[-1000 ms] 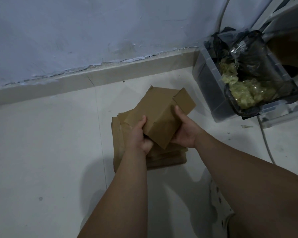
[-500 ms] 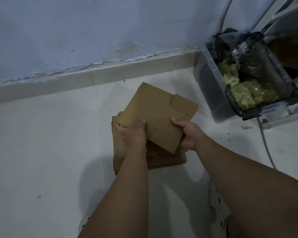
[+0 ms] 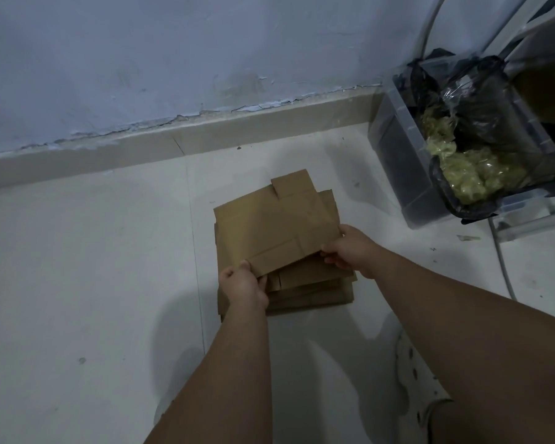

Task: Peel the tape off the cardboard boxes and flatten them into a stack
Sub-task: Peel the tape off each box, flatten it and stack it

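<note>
A flattened brown cardboard box (image 3: 276, 222) lies tilted on top of a stack of flattened boxes (image 3: 311, 290) on the white tiled floor. My left hand (image 3: 242, 285) pinches its near left corner, thumb on top. My right hand (image 3: 346, 249) grips its near right corner. The far end of the box rests on the stack, with one flap sticking out toward the wall. No tape shows on the box.
A clear plastic bin (image 3: 398, 174) lined with a black bag, holding crumpled yellowish tape, stands at the right against the wall. A cable (image 3: 502, 267) runs along the floor beside it. A white perforated shoe (image 3: 414, 379) is at the lower right. The baseboard (image 3: 141, 145) runs behind the stack.
The box went from partly open in both hands to pressed flat, then moved down and away onto the stack. Both hands slid to its near corners.
</note>
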A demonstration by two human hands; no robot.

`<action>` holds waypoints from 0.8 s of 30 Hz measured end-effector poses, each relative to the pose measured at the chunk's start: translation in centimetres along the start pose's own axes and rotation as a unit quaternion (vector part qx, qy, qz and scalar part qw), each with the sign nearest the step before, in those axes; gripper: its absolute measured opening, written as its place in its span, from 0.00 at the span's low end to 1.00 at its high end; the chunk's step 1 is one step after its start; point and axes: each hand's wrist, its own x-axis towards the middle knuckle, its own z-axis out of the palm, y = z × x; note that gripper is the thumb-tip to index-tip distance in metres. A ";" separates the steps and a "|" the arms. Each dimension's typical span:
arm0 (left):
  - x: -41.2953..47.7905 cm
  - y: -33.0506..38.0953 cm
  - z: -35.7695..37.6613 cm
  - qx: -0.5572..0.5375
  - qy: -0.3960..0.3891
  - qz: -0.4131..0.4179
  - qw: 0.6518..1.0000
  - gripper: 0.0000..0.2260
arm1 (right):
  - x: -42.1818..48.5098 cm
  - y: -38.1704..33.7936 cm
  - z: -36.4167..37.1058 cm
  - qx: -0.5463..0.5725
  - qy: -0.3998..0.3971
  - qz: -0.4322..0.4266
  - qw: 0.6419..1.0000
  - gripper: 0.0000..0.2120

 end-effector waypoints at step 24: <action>2.4 -5.9 0.3 0.725 -0.092 0.300 0.614 0.23 | 3.8 5.9 2.9 -0.348 0.173 -0.005 0.921 0.45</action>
